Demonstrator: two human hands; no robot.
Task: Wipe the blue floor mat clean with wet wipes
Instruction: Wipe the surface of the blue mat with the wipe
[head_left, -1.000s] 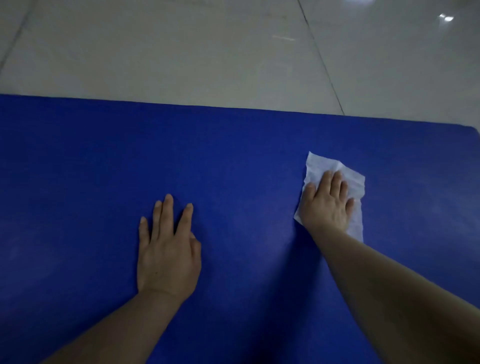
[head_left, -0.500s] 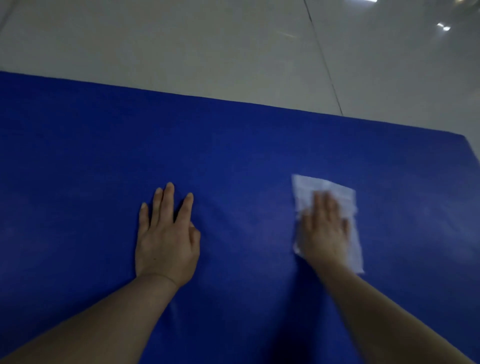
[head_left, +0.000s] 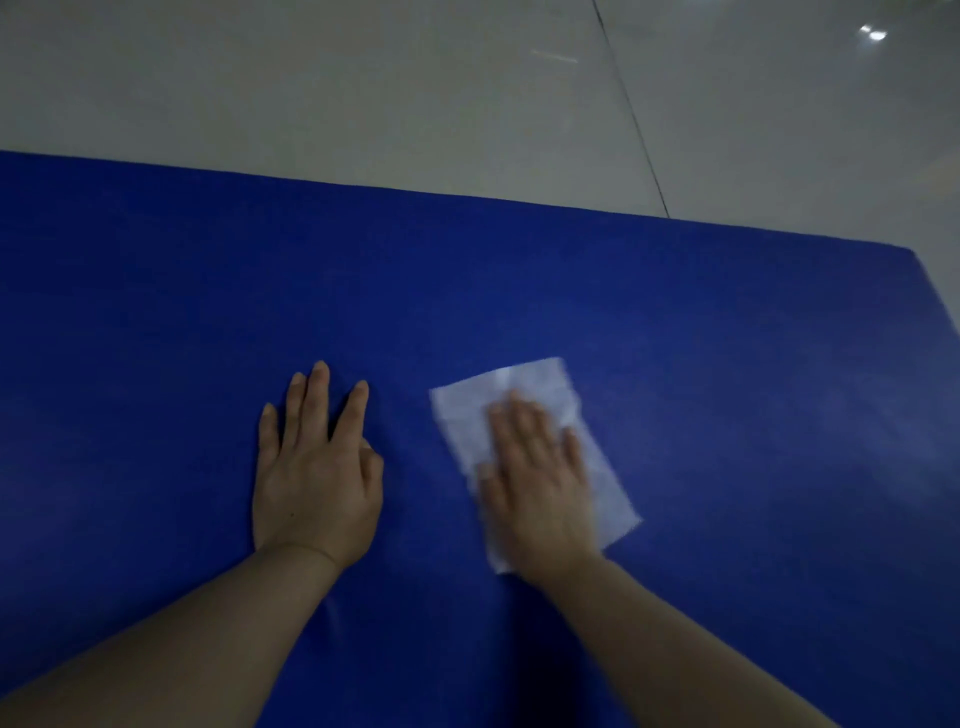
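Right hand (head_left: 537, 473), fingers flat, presses the white wet wipe (head_left: 524, 395) onto the blue mat (head_left: 727, 389); it has swept leftward since a second ago, now near the left hand (head_left: 317, 467), which stays flat, bracing. Mid-stroke; right side looks covered, plenty of mat left.

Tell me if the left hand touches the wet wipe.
Apart. The head view shows bare blue mat between the left hand and the wet wipe.

You see pale glossy tile floor (head_left: 363, 93) ahead; dark grout line (head_left: 631, 114) runs diagonally; light glint (head_left: 875, 34) top right; dim room.
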